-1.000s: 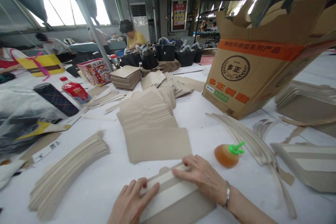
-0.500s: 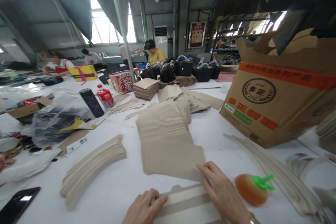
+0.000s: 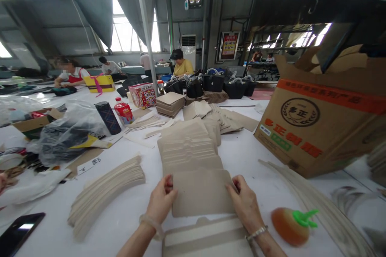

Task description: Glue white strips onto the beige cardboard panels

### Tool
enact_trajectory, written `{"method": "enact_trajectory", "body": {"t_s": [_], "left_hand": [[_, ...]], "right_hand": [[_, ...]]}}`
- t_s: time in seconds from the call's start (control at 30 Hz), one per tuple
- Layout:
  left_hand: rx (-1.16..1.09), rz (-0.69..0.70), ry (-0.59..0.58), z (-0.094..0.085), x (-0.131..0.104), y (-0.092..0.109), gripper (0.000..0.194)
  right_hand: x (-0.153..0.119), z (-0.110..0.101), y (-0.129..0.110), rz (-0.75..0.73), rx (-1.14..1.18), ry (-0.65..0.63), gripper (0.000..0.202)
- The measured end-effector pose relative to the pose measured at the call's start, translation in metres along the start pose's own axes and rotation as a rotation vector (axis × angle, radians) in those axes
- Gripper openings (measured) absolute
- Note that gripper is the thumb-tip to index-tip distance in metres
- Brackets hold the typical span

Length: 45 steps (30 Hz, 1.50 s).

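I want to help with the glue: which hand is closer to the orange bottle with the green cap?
The right hand, probably. It grips the right edge of the cardboard sheet, and the orange bottle lies just to its right. The left hand holds the far edge.

Bare table (image 3: 135,209) left of the hands — orange bottle (image 3: 290,221), carton (image 3: 316,128) crowding right.

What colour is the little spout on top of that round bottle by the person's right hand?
Bright green, on an orange-brown round bottle beside the right hand; the head view shows it clearly.
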<state>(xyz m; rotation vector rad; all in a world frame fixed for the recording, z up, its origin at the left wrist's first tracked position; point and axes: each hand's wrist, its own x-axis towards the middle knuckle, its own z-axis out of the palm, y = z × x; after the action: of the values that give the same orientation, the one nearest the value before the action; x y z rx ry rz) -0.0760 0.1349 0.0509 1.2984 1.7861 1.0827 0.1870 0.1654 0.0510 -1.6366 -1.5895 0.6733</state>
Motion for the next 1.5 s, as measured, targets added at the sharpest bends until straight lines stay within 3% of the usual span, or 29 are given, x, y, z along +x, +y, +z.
{"method": "enact_trajectory", "body": {"t_s": [0.17,0.27,0.33,0.47,0.6,0.8,0.9,0.97,1.03,1.13,1.23,1.3,1.37,1.5], "left_hand": [[-0.105,-0.055,-0.056,-0.012,-0.004,0.026,0.035],[-0.108,-0.058,-0.1,-0.03,-0.026,0.049,0.036],[-0.113,-0.088,-0.171,-0.039,-0.048,0.053,0.038],[-0.156,-0.288,-0.314,-0.038,-0.088,0.022,0.045],[-0.066,-0.343,-0.243,-0.025,-0.105,-0.009,0.047],[0.06,-0.27,-0.098,-0.019,-0.104,-0.006,0.048],[0.19,-0.164,-0.039,-0.022,-0.105,-0.013,0.049],[0.362,-0.013,-0.002,-0.024,-0.107,-0.018,0.045],[0.528,0.265,-0.002,-0.021,-0.109,-0.019,0.037],[0.693,0.767,-0.127,-0.004,-0.115,-0.011,0.028],[0.815,1.082,-0.207,0.024,-0.121,-0.003,0.024],[0.801,1.157,-0.147,0.04,-0.125,-0.004,0.024],[0.733,1.136,-0.06,0.05,-0.129,-0.009,0.033],[0.688,1.08,-0.022,0.054,-0.134,-0.021,0.036]], "right_hand": [[0.004,-0.021,-0.03,0.144,0.28,-0.108,0.03],[-0.006,-0.045,-0.036,0.241,0.401,-0.214,0.035],[-0.022,-0.056,-0.032,0.298,0.43,-0.286,0.035],[-0.062,-0.057,-0.008,0.347,0.369,-0.333,0.03],[-0.089,-0.04,0.011,0.319,0.209,-0.235,0.022],[-0.098,-0.028,0.014,0.254,0.037,-0.089,0.009],[-0.101,-0.026,0.015,0.217,-0.018,-0.033,0.009],[-0.102,-0.024,0.016,0.194,-0.044,-0.009,0.008],[-0.104,-0.023,0.017,0.177,-0.059,0.006,0.008],[-0.104,-0.022,0.016,0.157,-0.065,0.025,0.009],[-0.103,-0.021,0.014,0.134,-0.052,0.048,0.008],[-0.103,-0.022,0.014,0.117,-0.03,0.067,0.007],[-0.107,-0.026,0.018,0.108,-0.004,0.106,0.01],[-0.12,-0.054,0.045,0.176,0.004,0.349,0.029]]}}
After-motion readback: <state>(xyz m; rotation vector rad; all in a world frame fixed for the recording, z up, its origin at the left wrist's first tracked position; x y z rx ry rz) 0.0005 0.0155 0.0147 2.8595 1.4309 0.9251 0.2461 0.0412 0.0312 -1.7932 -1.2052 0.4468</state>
